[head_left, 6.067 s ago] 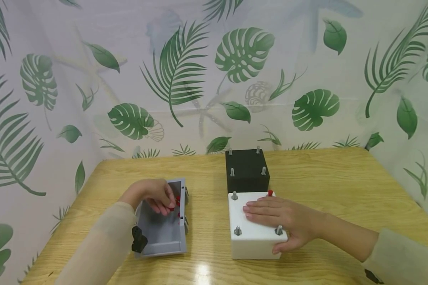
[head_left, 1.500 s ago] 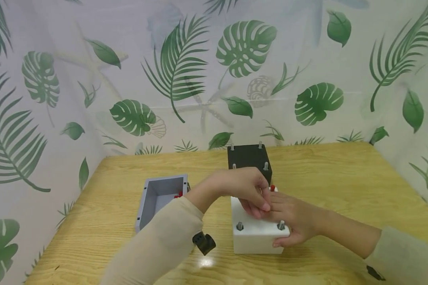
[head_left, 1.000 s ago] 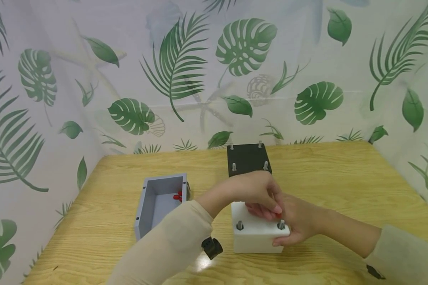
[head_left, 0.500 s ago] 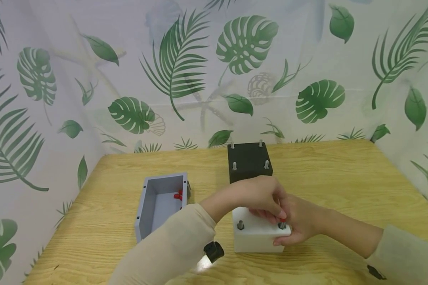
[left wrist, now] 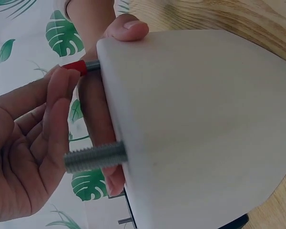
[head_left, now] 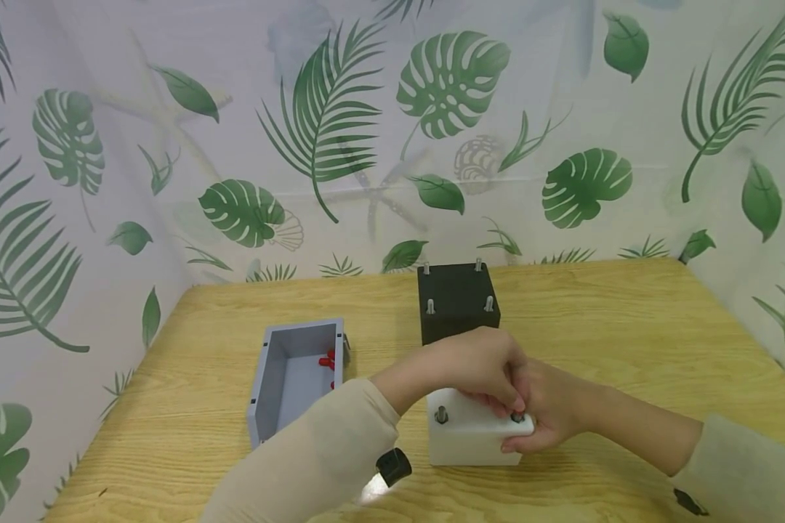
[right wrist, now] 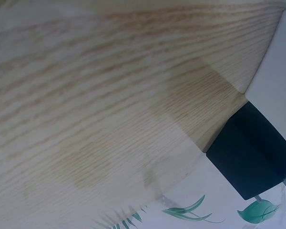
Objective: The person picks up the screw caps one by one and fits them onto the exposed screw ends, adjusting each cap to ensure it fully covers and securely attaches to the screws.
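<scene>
My left hand [head_left: 487, 367] reaches across the white block [head_left: 471, 443] and pinches a small red cap [left wrist: 76, 67] between thumb and finger. In the left wrist view, the cap sits over the end of a metal stud at the block's near right corner. A bare threaded stud [left wrist: 97, 155] stands at the near left corner. My right hand [head_left: 556, 407] holds the block from the right, fingers across its top and thumb bent over the front side. The left hand hides the block's far part in the head view.
Behind the white block stands a black block [head_left: 458, 290] with bare metal studs on top. To the left, a grey tray [head_left: 258, 392] holds several red caps [head_left: 328, 361]. The wooden table [head_left: 595, 312] meets a leaf-print cloth at the back.
My left hand has come from the grey tray to the white block with a red cap, then moved to the near right stud and lowered the cap onto it. My right hand stays on the block.
</scene>
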Motion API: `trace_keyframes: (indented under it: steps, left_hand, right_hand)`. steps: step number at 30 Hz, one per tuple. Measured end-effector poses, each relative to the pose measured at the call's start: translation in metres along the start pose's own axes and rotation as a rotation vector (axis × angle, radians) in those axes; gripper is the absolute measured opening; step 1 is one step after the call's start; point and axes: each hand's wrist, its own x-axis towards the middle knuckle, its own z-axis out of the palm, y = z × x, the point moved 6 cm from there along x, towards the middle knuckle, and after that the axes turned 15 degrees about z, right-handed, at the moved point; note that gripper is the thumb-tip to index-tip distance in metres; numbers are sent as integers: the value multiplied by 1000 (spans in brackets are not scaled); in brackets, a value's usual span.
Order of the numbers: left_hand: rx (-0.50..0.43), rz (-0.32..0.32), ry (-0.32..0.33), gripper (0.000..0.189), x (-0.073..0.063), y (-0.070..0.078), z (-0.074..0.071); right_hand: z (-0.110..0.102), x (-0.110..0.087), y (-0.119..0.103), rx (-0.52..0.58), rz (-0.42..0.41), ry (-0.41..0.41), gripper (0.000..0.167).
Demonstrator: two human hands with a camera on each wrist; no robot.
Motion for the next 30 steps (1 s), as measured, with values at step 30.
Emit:
trace_keyframes:
  steps: [30]
  left_hand:
    - [-114,-33,49,7,-6,-13,-7]
  right_hand:
    - [2,2,2,44,83,-73,66]
